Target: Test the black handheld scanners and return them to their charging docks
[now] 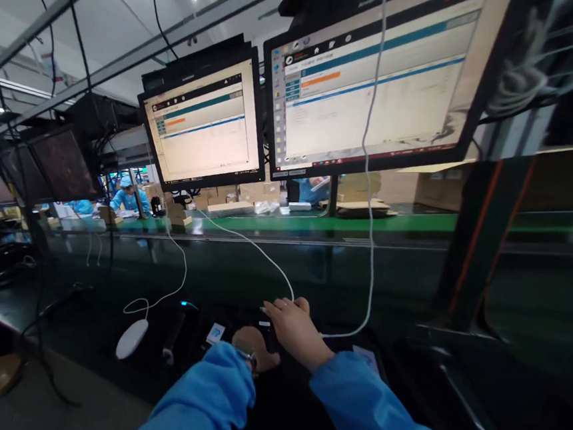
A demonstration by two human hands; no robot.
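Here, both hands meet over a small dark device (265, 330) lying on the dark table (80, 331), directly below the large right-hand computer monitor (373, 75). The right hand (296, 330) lies flat over the device with fingers stretched forward, fingertips at the plug end of a thin white cable (263, 253) that runs up and away toward the monitor. The left hand (254, 349) is curled just beside it, closer to the body; whether it grips the device or only steadies it cannot be told, since the right hand covers most of it. Both sleeves are light blue.

Left of the device: a small white card with a blue mark (216, 333), then a dark upright gadget with a blue light (176, 332), then a white oval computer mouse (132, 339) with its looped cord. A second, smaller monitor (204, 124) hangs left of the large one. A second white cable (369, 182) drops across the large monitor's screen and curves in toward the right hand.

Judgement: working the plug cleanly calls for pinning the device with the left hand and keeping the plug square to the port, without tugging the cable sideways.
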